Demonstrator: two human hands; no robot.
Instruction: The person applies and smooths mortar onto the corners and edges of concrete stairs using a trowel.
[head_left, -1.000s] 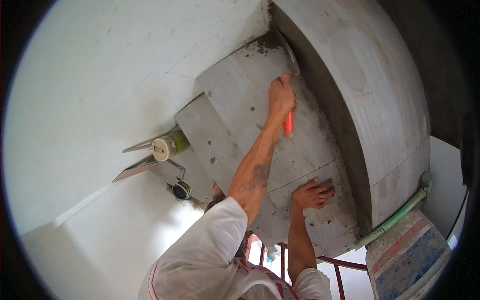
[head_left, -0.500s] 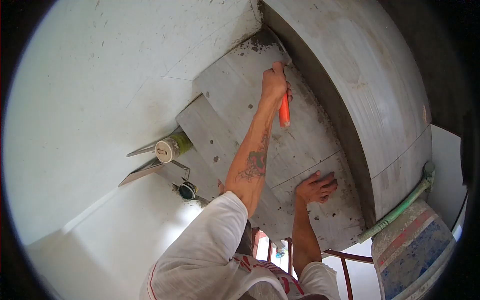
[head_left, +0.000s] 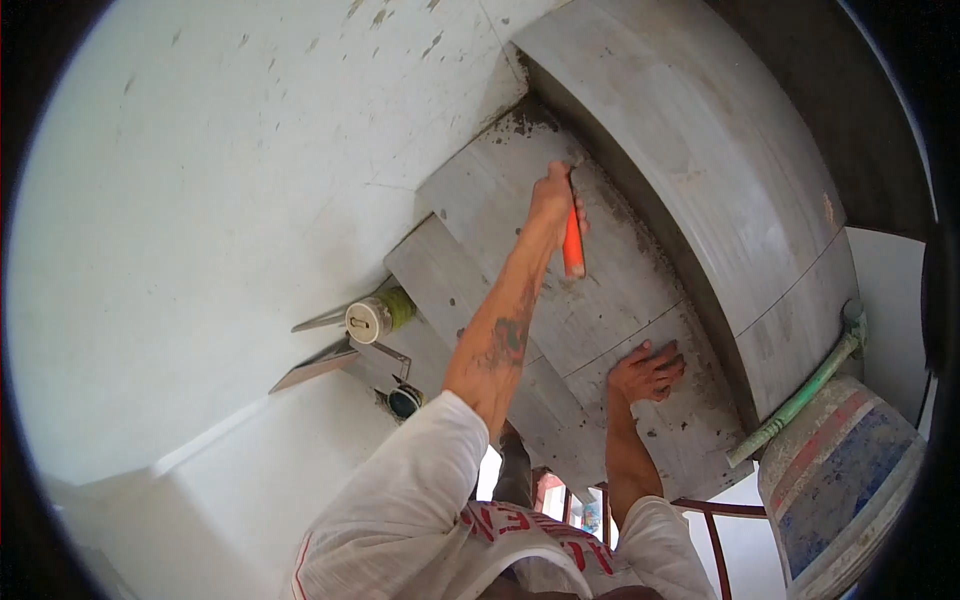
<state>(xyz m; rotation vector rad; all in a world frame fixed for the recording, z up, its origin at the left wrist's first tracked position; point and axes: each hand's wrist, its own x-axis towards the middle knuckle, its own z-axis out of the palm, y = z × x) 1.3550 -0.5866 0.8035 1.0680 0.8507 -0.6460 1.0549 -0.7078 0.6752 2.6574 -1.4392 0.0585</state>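
Note:
My left hand is closed around an orange-handled scraper, its arm stretched far forward. The handle points back toward me. The scraper's light-coloured blade end is mostly hidden beyond the fingers, close to the dark riser. Under it lies a grey stair tread tile with dark crumbs of mortar in the far corner and along the riser. My right hand rests palm down on the neighbouring tile, fingers spread and holding nothing, near the joint between the two tiles.
At left, a yellow-green can with a whitish lid stands by the white wall, beside a metal bracket and a dark round cup. A green-handled hammer leans by a stained bucket at right. A reddish-brown railing shows below.
The whole view has shifted slightly, so the steps sit lower in it. My left hand still grips the scraper near the riser, and my right hand stays flat on the tile.

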